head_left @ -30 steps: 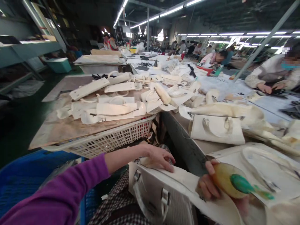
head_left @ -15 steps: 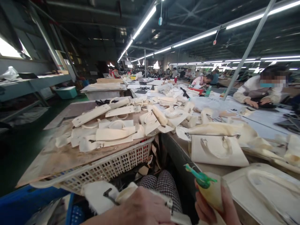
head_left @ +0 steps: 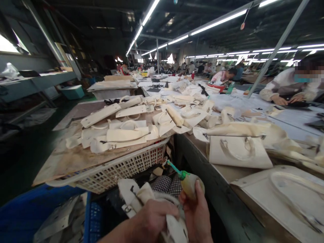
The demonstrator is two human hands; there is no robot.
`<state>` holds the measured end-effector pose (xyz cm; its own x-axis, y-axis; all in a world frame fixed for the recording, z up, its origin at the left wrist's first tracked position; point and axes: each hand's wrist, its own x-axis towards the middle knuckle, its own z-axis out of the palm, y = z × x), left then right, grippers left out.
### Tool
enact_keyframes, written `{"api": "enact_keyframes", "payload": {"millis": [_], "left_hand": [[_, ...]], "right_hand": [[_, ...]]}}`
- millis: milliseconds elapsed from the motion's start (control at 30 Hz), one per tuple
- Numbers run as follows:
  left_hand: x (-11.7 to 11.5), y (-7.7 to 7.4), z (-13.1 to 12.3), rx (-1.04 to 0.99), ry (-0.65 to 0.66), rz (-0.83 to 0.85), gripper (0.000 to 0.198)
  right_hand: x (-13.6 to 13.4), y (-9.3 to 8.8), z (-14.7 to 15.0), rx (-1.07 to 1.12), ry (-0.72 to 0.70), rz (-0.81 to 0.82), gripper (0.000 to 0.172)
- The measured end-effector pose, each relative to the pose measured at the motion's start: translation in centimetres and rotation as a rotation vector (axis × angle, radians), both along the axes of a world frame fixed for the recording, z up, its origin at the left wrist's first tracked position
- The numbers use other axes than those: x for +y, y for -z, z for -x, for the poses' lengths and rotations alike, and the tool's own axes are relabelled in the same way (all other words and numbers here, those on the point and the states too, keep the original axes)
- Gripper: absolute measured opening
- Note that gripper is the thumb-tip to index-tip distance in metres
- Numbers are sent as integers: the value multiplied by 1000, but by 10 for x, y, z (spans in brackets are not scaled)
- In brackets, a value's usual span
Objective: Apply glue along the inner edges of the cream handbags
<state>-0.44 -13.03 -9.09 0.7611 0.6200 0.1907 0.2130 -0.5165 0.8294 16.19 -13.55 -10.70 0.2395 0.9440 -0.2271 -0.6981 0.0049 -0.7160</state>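
Low in front of my lap, my left hand [head_left: 152, 217] is closed around a cream handbag piece [head_left: 130, 194] with a curved handle and small dark fittings; part of it is hidden behind the hand. Just to the right, my right hand [head_left: 198, 214] grips a yellowish squeeze bottle [head_left: 190, 184] with a thin green nozzle that points up and left. The two hands are close together, with the bottle above the right end of the bag piece. What the bottle contains cannot be made out.
Cream handbags and parts [head_left: 128, 135] are heaped on the worktable ahead. A flat handbag [head_left: 239, 158] lies on the right-hand bench. Below the table edge stand a white plastic basket [head_left: 118, 168] and a blue crate [head_left: 22, 216] with pieces inside. A co-worker [head_left: 291, 84] sits at the far right.
My right hand has moved left and up with the squeeze bottle, closer to my left hand. The bag piece has shifted and turned more upright. My view has tilted down slightly.
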Motion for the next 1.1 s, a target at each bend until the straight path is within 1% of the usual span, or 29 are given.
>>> {"api": "enact_keyframes", "payload": {"millis": [33,67,133,167,200,267,333,400,467,533,600,667,767,900,1000,1100], "left_hand": [[5,-12,7,22,-91,82,28],[11,-23,15,6,-202,157,29],[28,-43,29,24,-281,185,27],[37,-51,36,58,-266,211,22],[46,-56,41,80,-239,257,21],[61,-57,47,90,-180,414,18],[74,-47,49,81,-131,592,16],[88,-28,47,71,-113,699,12],[103,-7,45,66,-123,748,10],[120,14,43,60,-145,796,9],[136,30,41,51,-173,828,10],[147,43,39,37,-198,843,12],[152,56,37,14,-214,856,15],[146,67,38,-12,-200,886,18],[144,73,39,-16,-190,904,20],[146,78,38,-7,-182,907,21]], "right_hand": [[-1,-6,-6,54,46,42,30],[-2,-11,-14,64,84,66,30],[-7,-19,-38,-52,116,105,35],[-10,-22,-52,-136,126,118,37],[-14,-24,-66,-210,99,140,39],[-24,-27,-90,-251,54,183,39],[-35,-29,-105,-276,-17,231,41],[-44,-30,-112,-307,-80,284,49],[-49,-29,-112,-347,-116,334,61],[-52,-28,-111,-392,-125,353,67],[-51,-25,-110,-445,-132,336,65],[-49,-21,-111,-524,-134,307,64],[-45,-12,-116,-637,-163,290,68],[-40,-3,-122,-789,-233,249,69],[-35,-9,-124,-877,-296,239,71],[-29,-26,-120,-968,-308,217,72]]}}
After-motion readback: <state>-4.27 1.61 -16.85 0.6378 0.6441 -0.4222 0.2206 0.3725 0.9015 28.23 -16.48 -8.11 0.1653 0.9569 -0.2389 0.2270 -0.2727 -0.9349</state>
